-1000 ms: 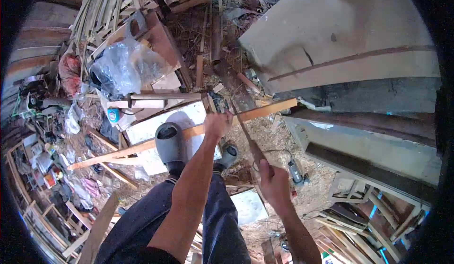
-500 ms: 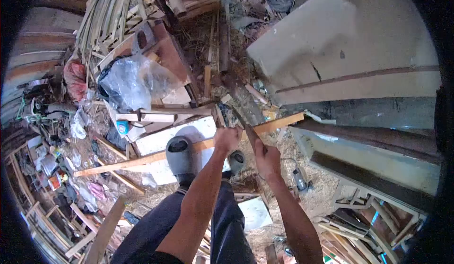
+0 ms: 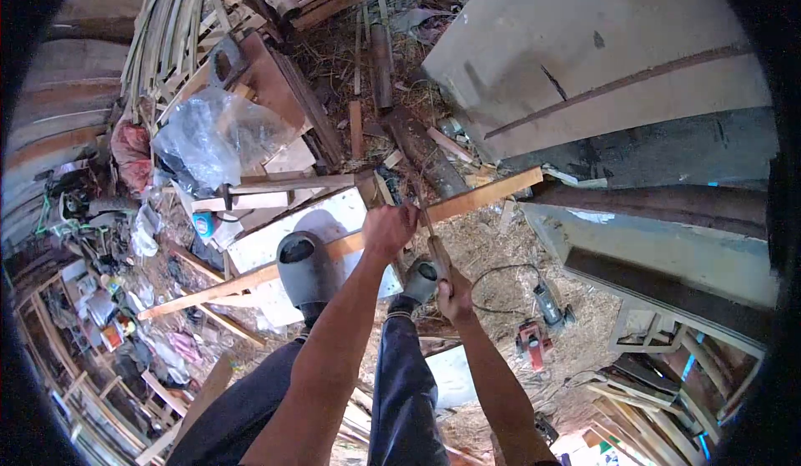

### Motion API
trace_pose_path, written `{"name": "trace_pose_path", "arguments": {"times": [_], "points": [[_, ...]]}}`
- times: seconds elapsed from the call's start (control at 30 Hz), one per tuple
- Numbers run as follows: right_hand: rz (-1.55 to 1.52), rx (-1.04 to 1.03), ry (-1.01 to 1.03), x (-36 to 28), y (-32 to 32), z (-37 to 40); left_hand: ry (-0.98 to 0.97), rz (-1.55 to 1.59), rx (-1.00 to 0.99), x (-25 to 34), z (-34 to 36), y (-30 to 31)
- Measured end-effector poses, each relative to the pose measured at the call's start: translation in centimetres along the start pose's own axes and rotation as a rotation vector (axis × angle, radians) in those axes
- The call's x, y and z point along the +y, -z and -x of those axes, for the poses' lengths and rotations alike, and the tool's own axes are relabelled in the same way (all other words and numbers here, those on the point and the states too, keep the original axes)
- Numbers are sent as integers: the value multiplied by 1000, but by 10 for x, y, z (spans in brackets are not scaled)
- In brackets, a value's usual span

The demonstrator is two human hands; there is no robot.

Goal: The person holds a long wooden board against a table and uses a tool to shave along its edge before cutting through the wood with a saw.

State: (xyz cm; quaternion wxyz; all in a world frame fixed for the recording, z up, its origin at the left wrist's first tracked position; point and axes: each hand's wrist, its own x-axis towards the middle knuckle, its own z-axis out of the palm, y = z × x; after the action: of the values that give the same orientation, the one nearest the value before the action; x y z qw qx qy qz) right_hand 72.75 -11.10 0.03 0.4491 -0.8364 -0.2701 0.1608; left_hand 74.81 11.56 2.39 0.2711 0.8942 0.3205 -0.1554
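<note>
A long wooden strip (image 3: 488, 195) runs slantwise across a white board (image 3: 342, 209), with my slippered left foot (image 3: 307, 270) over it. My left hand (image 3: 390, 231) is closed around the strip just right of that foot. In my right hand (image 3: 455, 297) is the wooden handle of a handsaw (image 3: 439, 255), fingers wrapped round its lower end. Seen nearly edge-on, the saw's thin blade crosses the strip close beside my left knuckles. My other slipper (image 3: 421, 277) is below the strip, between the two hands.
A power tool with a cord (image 3: 547, 305) and a red tool (image 3: 532, 345) lie on the shavings to the right. Large panels (image 3: 601, 57) lean at upper right. A clear plastic bag (image 3: 213, 136) and a blue tape measure (image 3: 203, 225) are at left.
The handsaw and my right hand have moved down toward my body, and the saw handle now shows more fully. My left hand stays on the strip. The view has shifted slightly.
</note>
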Motion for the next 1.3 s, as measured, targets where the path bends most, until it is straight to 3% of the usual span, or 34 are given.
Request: {"name": "trace_pose_path", "arguments": {"times": [0.03,0.1,0.13,0.2,0.23,0.27,0.33,0.4,0.53,0.67,0.73,0.8,0.87,1.07,1.13,1.3], "points": [[-9,6,1,-12,5,-5,-2,-10,3,-1,-1,0],[1,-222,-377,-71,40,-23,-23,17,121,-1,4,-4],[4,-227,-383,-103,54,-34,-18,21,115,-2,5,-8],[127,-318,-593,-164,74,-60,-34,30,54,-5,3,-11],[133,-319,-589,-180,87,-58,-156,-81,76,-8,3,-14],[162,-261,-533,-195,98,-47,-158,-75,79,-4,4,-10],[194,-206,-465,-229,123,-45,9,34,85,2,4,1],[149,-352,-713,-260,151,-51,34,28,27,4,3,6],[242,-368,-741,-252,147,-62,90,32,-90,2,0,-5],[226,-376,-704,-250,140,-70,47,99,34,-2,4,-6],[220,-301,-528,-235,139,-62,8,40,53,4,6,2],[227,-342,-551,-241,152,-77,-12,36,98,2,3,-3],[264,-538,-677,-245,161,-95,-5,22,130,-3,2,-5],[262,-460,-719,-256,134,-105,0,44,12,1,1,-1],[232,-319,-672,-250,122,-109,-10,56,44,-1,0,-1],[261,-449,-750,-260,124,-120,-30,35,52,1,2,-1]]}}
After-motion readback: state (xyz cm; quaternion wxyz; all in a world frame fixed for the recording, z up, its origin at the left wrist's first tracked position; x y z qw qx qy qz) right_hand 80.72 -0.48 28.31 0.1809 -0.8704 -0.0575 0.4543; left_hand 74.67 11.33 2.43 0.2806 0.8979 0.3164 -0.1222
